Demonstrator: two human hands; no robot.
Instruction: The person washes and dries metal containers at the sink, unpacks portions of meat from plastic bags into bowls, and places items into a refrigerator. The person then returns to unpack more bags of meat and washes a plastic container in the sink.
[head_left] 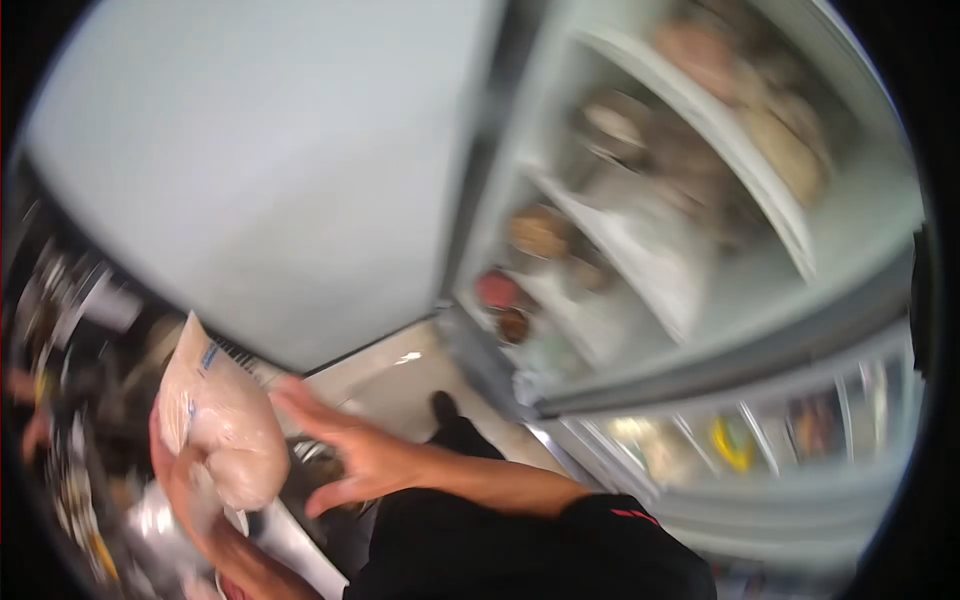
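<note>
A filled clear plastic bag (240, 430) with pale pink contents and blue print rests in my left hand (172, 470), low on the left side of the view. The fingers of that hand wrap behind the bag, and the thumb presses its near side. My right hand (355, 455) is just right of the bag, with thumb and fingers spread. It holds nothing, and its fingertips are close to the bag's edge; whether they touch it I cannot tell.
An open refrigerator (640, 370) with white shelves of blurred food fills the right side. Its large pale door (260, 160) swings across the upper left. Cluttered metal items (80, 400) line the far left. A black shoe (445, 405) stands on the light floor (400, 370).
</note>
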